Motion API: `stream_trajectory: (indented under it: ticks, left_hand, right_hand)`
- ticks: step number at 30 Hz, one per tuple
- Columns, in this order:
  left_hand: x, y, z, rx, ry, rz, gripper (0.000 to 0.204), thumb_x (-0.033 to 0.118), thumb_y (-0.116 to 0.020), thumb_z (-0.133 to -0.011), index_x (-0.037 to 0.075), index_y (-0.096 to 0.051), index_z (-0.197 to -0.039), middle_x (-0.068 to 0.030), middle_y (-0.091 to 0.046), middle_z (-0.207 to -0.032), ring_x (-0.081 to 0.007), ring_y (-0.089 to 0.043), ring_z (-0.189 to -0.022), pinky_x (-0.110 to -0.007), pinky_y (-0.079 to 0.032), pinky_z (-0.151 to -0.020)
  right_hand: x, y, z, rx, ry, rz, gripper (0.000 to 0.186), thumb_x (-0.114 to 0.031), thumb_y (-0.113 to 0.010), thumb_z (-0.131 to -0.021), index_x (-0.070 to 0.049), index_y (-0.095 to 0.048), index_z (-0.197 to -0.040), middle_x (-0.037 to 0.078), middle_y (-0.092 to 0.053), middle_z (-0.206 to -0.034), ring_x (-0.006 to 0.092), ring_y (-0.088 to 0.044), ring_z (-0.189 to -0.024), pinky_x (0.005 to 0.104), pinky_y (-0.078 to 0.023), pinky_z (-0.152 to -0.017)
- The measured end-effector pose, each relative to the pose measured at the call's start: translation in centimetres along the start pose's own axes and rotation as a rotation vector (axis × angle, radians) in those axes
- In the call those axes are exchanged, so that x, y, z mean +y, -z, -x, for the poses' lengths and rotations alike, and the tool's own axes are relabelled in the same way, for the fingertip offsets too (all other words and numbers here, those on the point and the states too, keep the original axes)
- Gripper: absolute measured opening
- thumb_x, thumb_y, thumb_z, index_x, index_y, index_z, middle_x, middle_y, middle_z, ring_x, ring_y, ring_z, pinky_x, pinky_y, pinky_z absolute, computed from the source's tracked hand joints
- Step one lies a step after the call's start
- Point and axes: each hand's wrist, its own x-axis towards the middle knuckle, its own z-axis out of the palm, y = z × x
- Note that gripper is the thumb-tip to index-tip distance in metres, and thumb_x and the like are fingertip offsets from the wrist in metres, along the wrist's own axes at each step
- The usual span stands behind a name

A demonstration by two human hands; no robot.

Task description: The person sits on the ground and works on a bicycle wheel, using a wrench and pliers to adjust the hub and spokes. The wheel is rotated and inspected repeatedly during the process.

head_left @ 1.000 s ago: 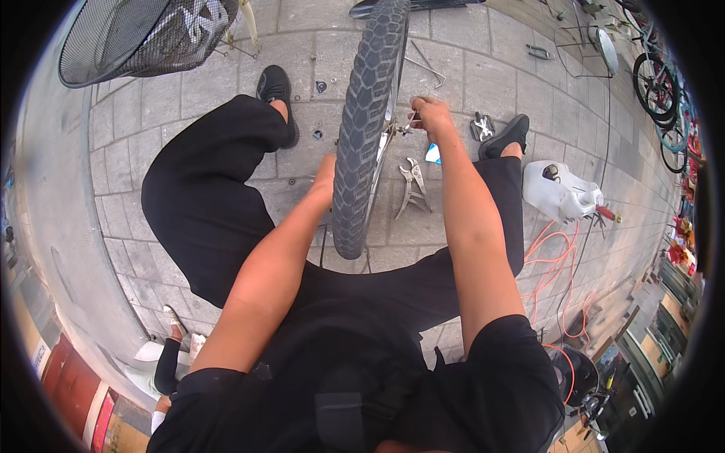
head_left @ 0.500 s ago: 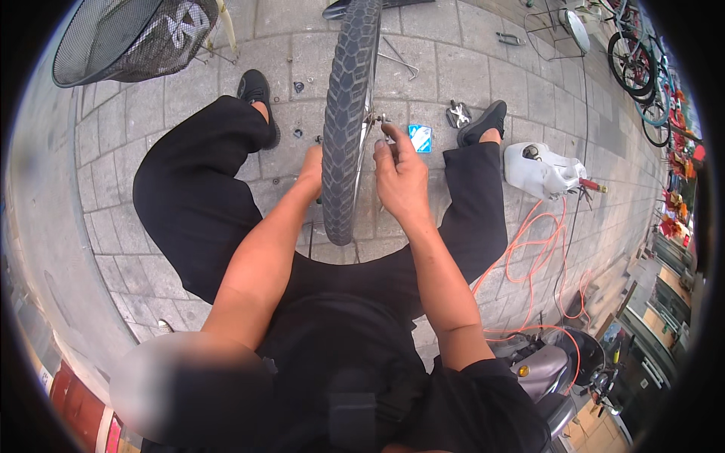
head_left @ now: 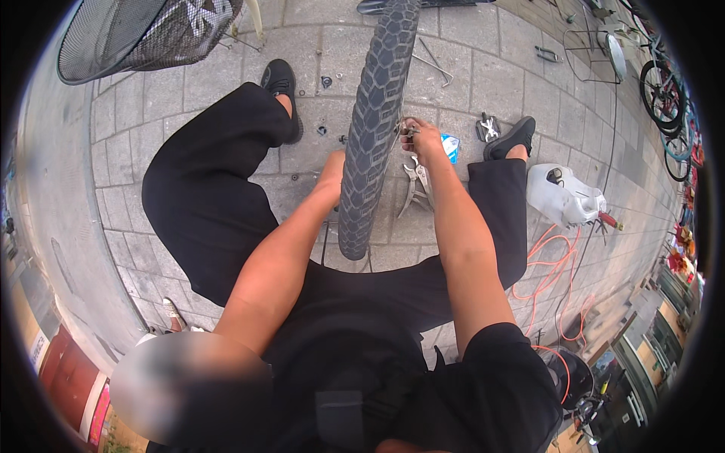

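Black tyre (head_left: 377,98), upright between the person's legs, a hand at either side.
Left hand (head_left: 333,172) probably steadies it, its finger state hidden; right hand (head_left: 426,142) bunches fingers around the axle end (head_left: 410,131), seemingly for fine control. Half a second ago those were extended, nearer the body; locking pliers (head_left: 413,189) now show beside that forearm.
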Motion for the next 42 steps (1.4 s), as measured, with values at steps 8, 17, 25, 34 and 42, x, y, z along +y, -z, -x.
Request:
stream_trajectory:
  ticks: [8,17,25,34,42]
  left_hand:
    - [0.4,-1.1,-0.5,0.015,0.148,0.261,0.029,0.017,-0.063,-0.091,-0.009,-0.071,-0.100,-0.0131,-0.072,-0.088,-0.0200,-0.061,-0.075,-0.042,-0.050,-0.068]
    - [-2.2,-1.2,-2.1,0.102,0.098,0.029,0.029,0.016,-0.067,-0.088,-0.010,-0.071,-0.099,-0.0192,-0.073,-0.091,-0.0176,-0.058,-0.081,-0.044,-0.050,-0.072]
    - [-2.0,0.0,-0.6,0.006,0.043,0.267,0.037,0.021,-0.065,-0.093,-0.013,-0.069,-0.104,-0.0162,-0.073,-0.096,-0.0196,-0.062,-0.084,-0.042,-0.050,-0.075]
    - [-2.4,-1.4,-1.6,0.035,0.102,0.460,0.026,0.015,-0.067,-0.088,-0.010,-0.071,-0.095,-0.0126,-0.071,-0.088,-0.0193,-0.060,-0.076,-0.042,-0.048,-0.067]
    - [-8.6,-3.0,-7.3,0.159,0.279,0.619,0.020,0.012,-0.062,-0.088,-0.007,-0.070,-0.089,-0.0127,-0.068,-0.084,-0.0205,-0.060,-0.072,-0.046,-0.047,-0.063]
  right_hand:
    - [1.3,-4.5,21.1,0.060,0.179,-0.255,0.053,-0.027,-0.057,-0.106,0.001,-0.041,-0.147,0.010,-0.061,-0.093,0.0130,-0.059,-0.059,0.0291,-0.050,-0.050]
    - [-14.0,-2.5,12.7,0.117,0.690,0.386,0.040,-0.031,-0.063,-0.103,0.000,-0.065,-0.129,0.004,-0.064,-0.075,0.0080,-0.057,-0.057,0.0259,-0.044,-0.050]
    - [-6.7,0.1,-2.4,-0.062,0.089,0.265,0.031,-0.015,-0.059,-0.100,-0.006,-0.068,-0.128,0.006,-0.069,-0.104,0.0167,-0.063,-0.077,0.0338,-0.054,-0.066]
    - [3.5,-3.1,17.0,0.151,0.082,-0.138,0.040,-0.030,-0.053,-0.106,-0.004,-0.054,-0.136,0.006,-0.061,-0.087,0.0132,-0.058,-0.061,0.0304,-0.051,-0.052]
    - [-10.1,-4.4,19.4,0.002,0.663,0.322,0.043,-0.022,-0.063,-0.102,-0.002,-0.056,-0.140,0.004,-0.061,-0.081,0.0074,-0.056,-0.063,0.0263,-0.048,-0.053]
